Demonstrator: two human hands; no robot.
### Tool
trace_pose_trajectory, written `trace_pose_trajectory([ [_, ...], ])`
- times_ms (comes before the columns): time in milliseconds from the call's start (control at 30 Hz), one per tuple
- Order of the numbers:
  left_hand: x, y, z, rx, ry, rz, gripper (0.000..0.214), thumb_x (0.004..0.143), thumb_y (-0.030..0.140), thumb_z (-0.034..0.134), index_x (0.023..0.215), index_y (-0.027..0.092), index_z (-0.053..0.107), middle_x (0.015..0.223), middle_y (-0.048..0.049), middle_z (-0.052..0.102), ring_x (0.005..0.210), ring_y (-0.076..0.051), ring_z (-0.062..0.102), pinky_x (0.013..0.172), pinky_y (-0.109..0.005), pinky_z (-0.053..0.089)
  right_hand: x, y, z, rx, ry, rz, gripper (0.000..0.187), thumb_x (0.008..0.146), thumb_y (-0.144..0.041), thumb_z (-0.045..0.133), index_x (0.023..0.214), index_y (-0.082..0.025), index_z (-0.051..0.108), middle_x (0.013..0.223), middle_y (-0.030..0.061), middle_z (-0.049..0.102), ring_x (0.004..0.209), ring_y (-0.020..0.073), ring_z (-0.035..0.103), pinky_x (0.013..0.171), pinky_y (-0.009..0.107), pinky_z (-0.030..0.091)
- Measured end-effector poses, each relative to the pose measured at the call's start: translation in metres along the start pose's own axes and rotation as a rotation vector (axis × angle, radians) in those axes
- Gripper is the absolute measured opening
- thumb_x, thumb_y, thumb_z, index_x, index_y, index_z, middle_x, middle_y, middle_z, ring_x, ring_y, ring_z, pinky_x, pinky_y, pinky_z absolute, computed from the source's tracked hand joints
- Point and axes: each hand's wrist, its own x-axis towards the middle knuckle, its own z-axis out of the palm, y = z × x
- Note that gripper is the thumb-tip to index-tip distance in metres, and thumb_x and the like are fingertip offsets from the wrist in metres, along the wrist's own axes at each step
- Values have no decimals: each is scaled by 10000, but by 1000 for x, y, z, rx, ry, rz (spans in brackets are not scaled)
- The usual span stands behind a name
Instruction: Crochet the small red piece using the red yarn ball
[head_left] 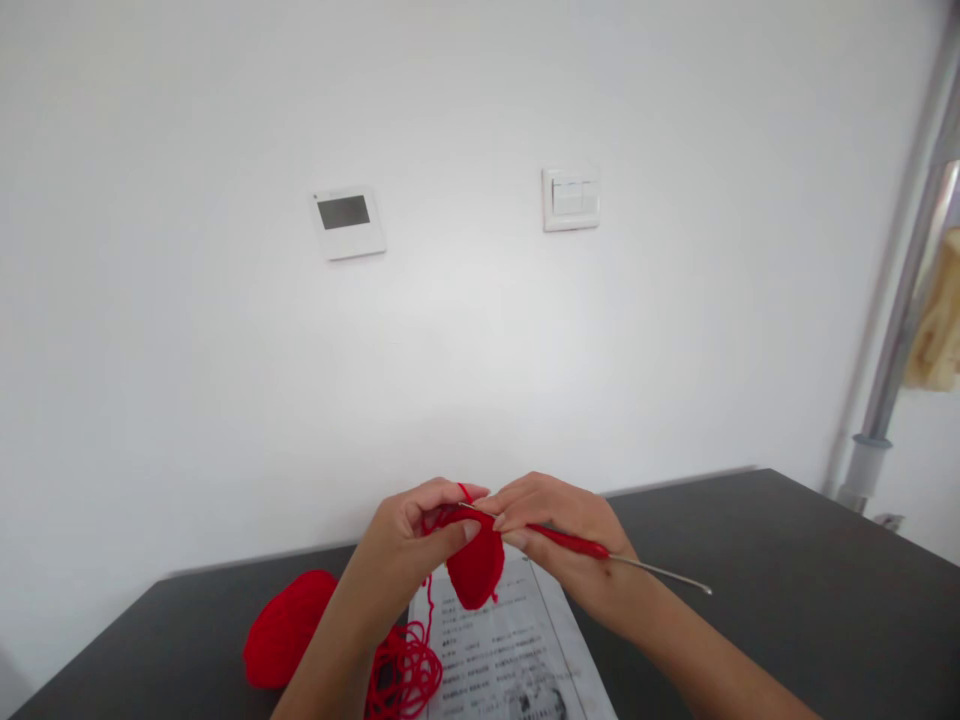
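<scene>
A small red crocheted piece [475, 570] hangs from the fingers of my left hand [416, 535], pinched near its top edge under the thumb. A strand of red yarn loops over my left index finger. My right hand [562, 525] is closed around the red handle of a double-ended crochet hook [570, 541]. One metal tip lies at the top edge of the piece, between both hands; the other end sticks out to the right past my wrist. Loose red yarn [405, 665] lies in loops below my left wrist, and a strand runs up from it.
A red ball of yarn [289, 625] sits left of my left forearm on the dark table [787, 580]. Printed paper [495, 640] lies under the hands. Behind is a white wall with a thermostat panel [349, 222] and a light switch [571, 198]. A metal pipe [900, 310] stands at right.
</scene>
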Motion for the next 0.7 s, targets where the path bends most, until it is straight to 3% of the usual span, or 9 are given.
trace_pose_trajectory([
  [100, 0, 1, 1, -2, 45, 2, 144, 674, 229, 741, 811, 186, 729, 784, -26, 727, 734, -174, 613, 715, -280, 452, -2, 2, 1, 162, 67, 162, 105, 864, -155, 605, 894, -205, 692, 962, 59, 717, 881, 161, 672, 790, 304, 547],
  [200, 0, 0, 2, -78, 59, -1, 148, 646, 229, 761, 783, 185, 729, 780, -25, 728, 703, -162, 606, 693, -272, 448, -2, 2, 3, 288, 102, 237, 86, 855, -170, 622, 864, -207, 699, 937, 49, 727, 882, 158, 678, 777, 290, 553],
  [533, -2, 0, 2, -127, 51, -12, 164, 643, 214, 744, 800, 174, 722, 678, 9, 685, 610, -100, 559, 610, -212, 409, -2, 4, 2, 355, 71, 206, 96, 851, -159, 631, 873, -207, 711, 956, 47, 731, 910, 150, 680, 816, 281, 548],
  [700, -4, 3, 1, -78, 36, -32, 178, 657, 215, 723, 830, 172, 711, 676, 11, 669, 596, -97, 547, 583, -211, 405, -1, 4, -4, 493, 34, 281, 55, 851, -188, 644, 864, -197, 696, 967, 46, 738, 881, 138, 694, 823, 284, 558],
])
